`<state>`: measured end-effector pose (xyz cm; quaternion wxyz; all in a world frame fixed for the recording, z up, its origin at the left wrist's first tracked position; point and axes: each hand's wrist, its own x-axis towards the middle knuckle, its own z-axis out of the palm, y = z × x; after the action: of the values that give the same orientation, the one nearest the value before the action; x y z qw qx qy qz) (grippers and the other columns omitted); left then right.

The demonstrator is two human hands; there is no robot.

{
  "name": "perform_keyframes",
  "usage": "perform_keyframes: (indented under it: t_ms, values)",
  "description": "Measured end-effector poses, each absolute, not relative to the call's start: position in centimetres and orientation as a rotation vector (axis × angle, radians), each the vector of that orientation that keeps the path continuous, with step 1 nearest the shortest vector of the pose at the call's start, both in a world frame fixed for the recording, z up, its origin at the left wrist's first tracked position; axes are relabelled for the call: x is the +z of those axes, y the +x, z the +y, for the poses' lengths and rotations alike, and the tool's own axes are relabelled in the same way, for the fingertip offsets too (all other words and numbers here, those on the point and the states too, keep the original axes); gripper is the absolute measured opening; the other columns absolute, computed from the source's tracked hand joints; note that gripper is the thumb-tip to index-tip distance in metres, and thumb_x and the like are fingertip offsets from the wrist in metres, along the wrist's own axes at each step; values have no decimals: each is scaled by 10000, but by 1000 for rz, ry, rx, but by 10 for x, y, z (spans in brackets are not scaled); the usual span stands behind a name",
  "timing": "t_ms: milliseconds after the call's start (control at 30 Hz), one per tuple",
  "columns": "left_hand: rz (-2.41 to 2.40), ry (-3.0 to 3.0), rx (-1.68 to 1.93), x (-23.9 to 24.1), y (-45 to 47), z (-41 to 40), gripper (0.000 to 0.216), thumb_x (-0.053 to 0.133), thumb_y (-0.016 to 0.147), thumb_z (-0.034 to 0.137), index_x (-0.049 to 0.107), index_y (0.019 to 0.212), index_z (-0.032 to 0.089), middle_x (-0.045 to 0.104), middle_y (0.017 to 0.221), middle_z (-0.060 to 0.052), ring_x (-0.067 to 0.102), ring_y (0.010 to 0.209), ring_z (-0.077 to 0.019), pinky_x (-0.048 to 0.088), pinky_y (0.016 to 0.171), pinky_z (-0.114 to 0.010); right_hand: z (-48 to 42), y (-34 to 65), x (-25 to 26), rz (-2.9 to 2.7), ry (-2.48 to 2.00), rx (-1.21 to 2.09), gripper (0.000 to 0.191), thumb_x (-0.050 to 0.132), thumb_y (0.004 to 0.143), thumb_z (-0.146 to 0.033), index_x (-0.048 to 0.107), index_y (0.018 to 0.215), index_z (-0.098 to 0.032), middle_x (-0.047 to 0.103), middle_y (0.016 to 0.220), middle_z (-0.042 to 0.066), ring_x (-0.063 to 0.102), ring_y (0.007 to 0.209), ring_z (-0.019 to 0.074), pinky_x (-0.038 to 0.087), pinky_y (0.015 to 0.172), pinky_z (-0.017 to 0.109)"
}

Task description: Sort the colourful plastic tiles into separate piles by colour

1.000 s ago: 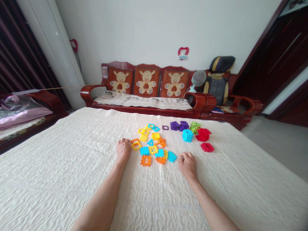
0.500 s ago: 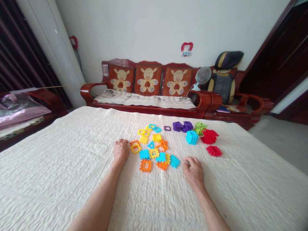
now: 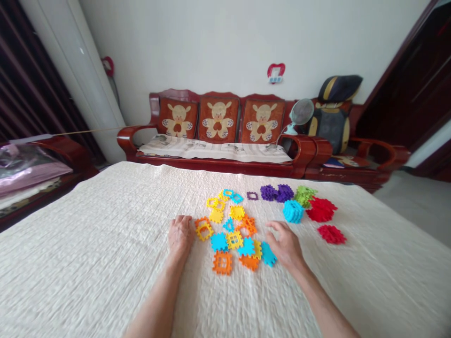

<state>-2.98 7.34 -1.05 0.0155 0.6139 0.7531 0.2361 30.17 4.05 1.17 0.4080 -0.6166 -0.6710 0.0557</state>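
A loose pile of flat interlocking plastic tiles in orange, yellow and blue lies on a cream quilted bedspread. My left hand rests knuckles-up on the quilt just left of the pile, fingers curled under, next to an orange and yellow tile. My right hand lies at the pile's right edge, fingers spread, touching a blue tile. Beyond it sit finished clumps: a blue cube, purple pieces, a green piece and red pieces.
A dark red wooden sofa with bear-print cushions stands past the bed's far edge. A small fan and a massage cushion sit at its right end. A second bench with pink bedding is at the left. A dark door is at right.
My right hand has moved left and forward from the bare quilt to the blue tile at the pile's edge and opened. The camera has tipped down a little. My left hand has stayed put.
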Motion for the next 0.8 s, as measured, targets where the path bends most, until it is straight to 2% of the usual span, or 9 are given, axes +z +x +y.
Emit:
perform_keyframes:
  t_ms: [233, 467, 600, 700, 800]
  values:
    - [2337, 1899, 726, -8, -28, 74, 372, 394, 907, 211, 723, 1081, 193, 667, 1146, -87, 529, 1018, -252, 426, 938, -359, 168, 221, 43, -1974, -1541, 273, 360, 561, 730, -133, 677, 1069, -166, 668, 1153, 97, 616, 1086, 215, 447, 982, 319]
    - [2343, 1896, 728, -10, -29, 74, 362, 394, 911, 235, 728, 1049, 213, 655, 1116, -90, 531, 999, -245, 430, 907, -361, 225, 200, 38, -2117, -1763, 331, 629, 711, 691, -219, 558, 1299, -171, 565, 1375, 145, 553, 1233, 278, 449, 989, 366]
    - [2343, 1893, 730, -10, -29, 73, 367, 389, 910, 231, 726, 1056, 210, 657, 1124, -88, 524, 990, -250, 432, 891, -363, 235, 203, 29, -2167, -1770, 347, 575, 745, 700, -315, 596, 1245, -206, 635, 1288, 118, 590, 1169, 294, 461, 947, 387]
    - [2337, 1906, 725, -8, -28, 73, 362, 395, 909, 230, 729, 1047, 209, 659, 1115, -91, 526, 979, -247, 430, 903, -368, 235, 206, 25, -2107, -1668, 286, 480, 728, 719, -301, 630, 1181, -218, 681, 1196, 85, 627, 1091, 254, 468, 925, 349]
    - [2338, 1915, 712, -6, -28, 73, 364, 399, 902, 220, 729, 1053, 208, 659, 1123, -90, 531, 989, -247, 433, 925, -371, 220, 210, 26, -1964, -1569, 266, 463, 697, 733, -275, 624, 1189, -236, 688, 1167, 53, 630, 1070, 227, 470, 940, 343]
